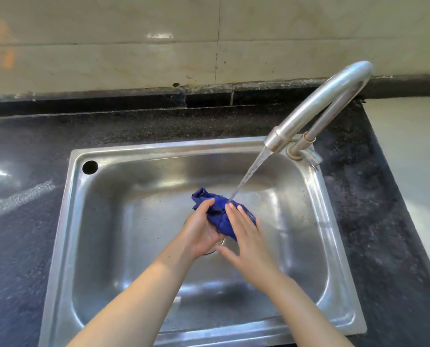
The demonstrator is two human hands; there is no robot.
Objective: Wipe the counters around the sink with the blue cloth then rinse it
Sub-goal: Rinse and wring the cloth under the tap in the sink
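Observation:
The blue cloth [217,213] is bunched up over the middle of the steel sink [103,221], under a stream of water [250,175] running from the curved faucet [316,106]. My left hand [200,227] cups the cloth from below and the left, fingers curled round it. My right hand [246,236] lies on top of the cloth with straight fingers pressing it against the left palm. The water lands on the cloth just beyond my right fingertips. Dark speckled counter [28,234] surrounds the sink.
A round hole [90,167] sits in the sink's back left corner. The drain [216,246] is mostly hidden under my hands. A tiled wall [133,46] rises behind the counter. To the right the counter ends at a pale floor [414,159].

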